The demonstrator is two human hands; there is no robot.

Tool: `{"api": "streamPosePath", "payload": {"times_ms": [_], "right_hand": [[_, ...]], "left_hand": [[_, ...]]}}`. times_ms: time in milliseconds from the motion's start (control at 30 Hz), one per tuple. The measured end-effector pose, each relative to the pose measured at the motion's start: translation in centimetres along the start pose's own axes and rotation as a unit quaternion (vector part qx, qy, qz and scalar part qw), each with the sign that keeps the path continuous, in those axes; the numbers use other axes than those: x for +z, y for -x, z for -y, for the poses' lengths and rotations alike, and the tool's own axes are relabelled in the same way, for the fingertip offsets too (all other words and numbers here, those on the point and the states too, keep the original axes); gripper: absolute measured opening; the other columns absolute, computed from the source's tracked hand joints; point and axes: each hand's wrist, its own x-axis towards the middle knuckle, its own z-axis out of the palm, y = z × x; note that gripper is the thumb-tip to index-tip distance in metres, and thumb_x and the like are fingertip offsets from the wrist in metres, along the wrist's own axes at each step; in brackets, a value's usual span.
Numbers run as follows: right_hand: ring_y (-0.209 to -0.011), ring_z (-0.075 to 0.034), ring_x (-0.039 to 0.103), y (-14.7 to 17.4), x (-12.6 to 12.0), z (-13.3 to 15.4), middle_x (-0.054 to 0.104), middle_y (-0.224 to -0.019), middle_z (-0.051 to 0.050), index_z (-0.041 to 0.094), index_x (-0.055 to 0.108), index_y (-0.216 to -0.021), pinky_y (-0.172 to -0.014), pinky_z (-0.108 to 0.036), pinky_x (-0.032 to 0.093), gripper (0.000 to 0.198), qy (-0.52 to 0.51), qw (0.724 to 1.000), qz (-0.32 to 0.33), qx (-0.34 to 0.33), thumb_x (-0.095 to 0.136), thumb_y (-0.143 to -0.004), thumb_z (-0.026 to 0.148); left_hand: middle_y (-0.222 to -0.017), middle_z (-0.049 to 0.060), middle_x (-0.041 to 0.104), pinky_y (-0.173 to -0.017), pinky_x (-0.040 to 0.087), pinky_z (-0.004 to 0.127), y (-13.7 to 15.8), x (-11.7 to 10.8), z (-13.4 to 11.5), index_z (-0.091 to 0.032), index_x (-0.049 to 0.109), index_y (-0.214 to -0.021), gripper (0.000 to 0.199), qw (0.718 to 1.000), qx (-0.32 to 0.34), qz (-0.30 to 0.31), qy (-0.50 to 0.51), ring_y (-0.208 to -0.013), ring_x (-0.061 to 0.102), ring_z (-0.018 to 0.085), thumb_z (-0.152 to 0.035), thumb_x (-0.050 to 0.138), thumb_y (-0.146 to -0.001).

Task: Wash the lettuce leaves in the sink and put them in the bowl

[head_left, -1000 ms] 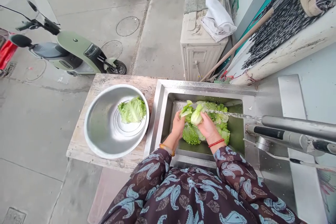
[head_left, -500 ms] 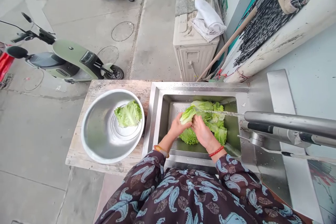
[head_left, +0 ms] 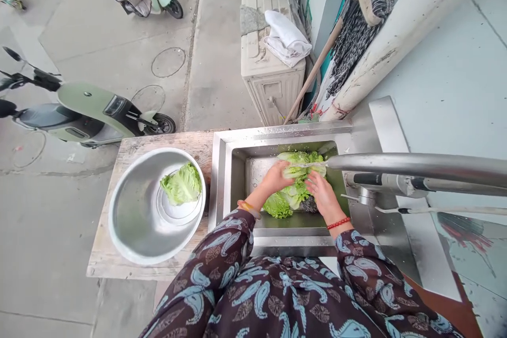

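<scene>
Over the sink (head_left: 222, 185), my left hand (head_left: 277, 177) grips a pale green lettuce leaf (head_left: 296, 171) in the running water. My right hand (head_left: 322, 195) is at the leaf's right side, its fingers apart and slightly curved, fingertips close to the greens. Several more lettuce leaves (head_left: 279, 206) lie in the basin beneath and around my hands. A dark, mesh-like thing (head_left: 309, 204) shows beside my right fingers; its kind is unclear. Water runs from the metal faucet (head_left: 380, 162) onto the leaves.
Left of the sink, a metal bowl (head_left: 134, 211) holding one lettuce leaf (head_left: 182, 185) stands on a wooden board (head_left: 99, 259). A beige outdoor unit (head_left: 273, 84) with a white cloth (head_left: 287, 37) is beyond. A mop (head_left: 348, 42) leans by the pipe. A green scooter (head_left: 95, 105) is parked left.
My hands have moved apart, the right one shifting rightward from the leaf. The leaf has moved under the water stream. The dark mesh-like thing now shows; the whole view has shifted.
</scene>
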Motion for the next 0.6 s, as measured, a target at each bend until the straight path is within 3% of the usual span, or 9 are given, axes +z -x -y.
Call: {"api": "streamPosePath", "payload": {"times_ms": [133,200,267,367,500,600], "right_hand": [[-0.101,-0.021,0.070,0.0,-1.5,-0.9,0.072,-0.118,-0.004,0.029,0.071,-0.110,-0.078,-0.031,0.061,0.033,-0.011,1.000,-0.018,-0.005,0.067,-0.087,0.052],[-0.098,-0.021,0.071,0.1,-1.9,-1.1,0.073,-0.116,-0.004,0.029,0.072,-0.110,-0.076,-0.031,0.061,0.033,-0.011,1.000,-0.019,-0.005,0.069,-0.085,0.051],[-0.095,-0.020,0.071,0.1,-2.1,-1.0,0.073,-0.115,-0.004,0.030,0.071,-0.110,-0.072,-0.029,0.061,0.033,-0.011,1.000,-0.018,-0.005,0.070,-0.085,0.051],[-0.092,-0.019,0.072,0.2,-2.2,-0.9,0.072,-0.117,-0.003,0.030,0.071,-0.109,-0.068,-0.027,0.062,0.032,-0.022,1.000,-0.008,-0.005,0.071,-0.083,0.050],[-0.091,-0.017,0.071,0.6,-2.3,-0.6,0.070,-0.119,-0.003,0.031,0.070,-0.110,-0.068,-0.026,0.062,0.032,-0.033,0.999,0.005,0.000,0.070,-0.084,0.049],[-0.093,-0.017,0.071,1.2,-2.7,-0.3,0.069,-0.120,-0.003,0.032,0.069,-0.111,-0.069,-0.025,0.063,0.033,-0.032,0.999,0.018,0.002,0.072,-0.083,0.049]], "left_hand": [[-0.104,0.010,0.073,-0.115,0.033,0.050,-0.7,0.9,-1.3,-0.023,0.073,-0.090,0.046,0.979,0.112,0.078,-0.148,-0.116,0.060,0.035,-0.013,0.088,-0.047],[-0.105,0.008,0.073,-0.118,0.026,0.052,-0.4,0.6,-1.7,-0.024,0.074,-0.090,0.050,0.975,0.116,0.077,-0.172,-0.120,0.058,0.035,-0.009,0.088,-0.044],[-0.100,0.007,0.074,-0.113,0.032,0.049,0.0,0.0,-2.0,-0.023,0.074,-0.090,0.047,0.983,0.083,0.058,-0.156,-0.113,0.061,0.034,-0.012,0.088,-0.046],[-0.089,0.006,0.072,-0.095,0.046,0.041,0.8,-1.2,-2.0,-0.019,0.074,-0.092,0.039,0.998,0.000,0.019,-0.058,-0.091,0.065,0.027,-0.026,0.087,-0.056],[-0.084,0.005,0.071,-0.079,0.048,0.032,1.8,-3.0,-2.5,-0.015,0.071,-0.095,0.048,0.989,-0.094,-0.006,0.114,-0.075,0.063,0.019,-0.039,0.088,-0.057],[-0.083,0.004,0.071,-0.073,0.049,0.028,2.4,-4.8,-3.1,-0.015,0.070,-0.096,0.051,0.983,-0.101,-0.021,0.154,-0.071,0.062,0.016,-0.039,0.090,-0.055]]}}
